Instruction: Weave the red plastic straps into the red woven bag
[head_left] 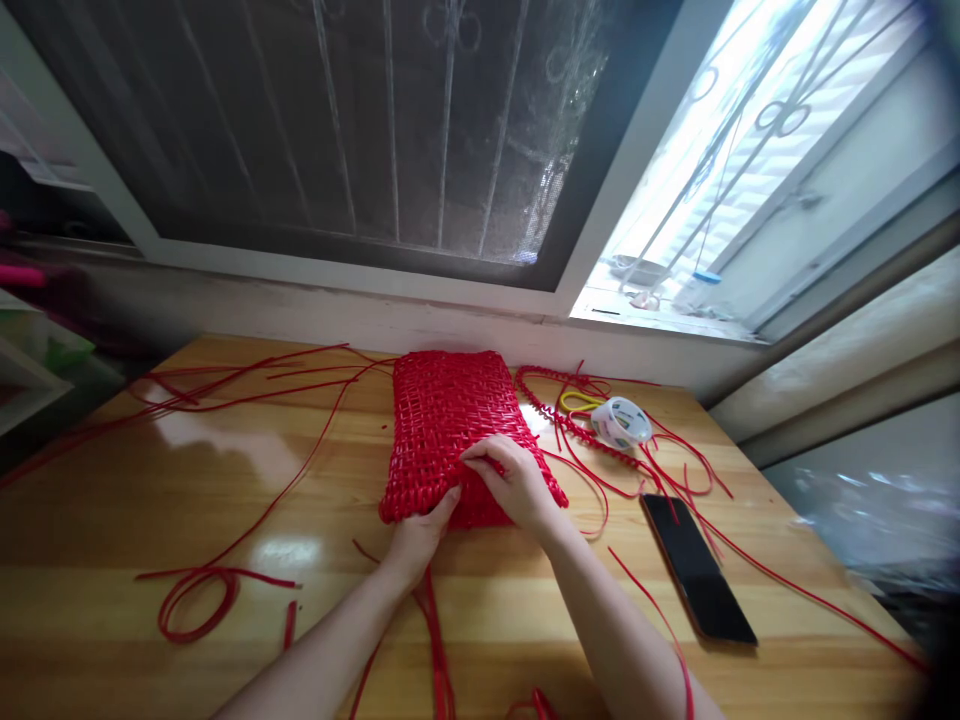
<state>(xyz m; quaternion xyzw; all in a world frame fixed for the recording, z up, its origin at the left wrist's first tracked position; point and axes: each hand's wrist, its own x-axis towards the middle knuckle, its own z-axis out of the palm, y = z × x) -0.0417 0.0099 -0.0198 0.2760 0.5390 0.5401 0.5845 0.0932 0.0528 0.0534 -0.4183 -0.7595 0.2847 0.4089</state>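
Note:
A red woven mat of plastic cord (450, 410) lies flat on the wooden table (112, 520), its near edge under both my hands. My left hand (421, 530) grips the mat's near edge, fingers curled onto the weave. My right hand (514, 482) rests on top of the mat near its front right corner, fingers bent and pinching at the strands. Loose red cords (247, 400) trail from the mat to the left and toward me between my forearms.
A black phone (697, 568) lies face up at the right. A white roll-like object (621, 422) with a yellow loop sits behind it among tangled red cords. A coiled cord (196, 598) lies at front left. A window with bars runs along the table's far edge.

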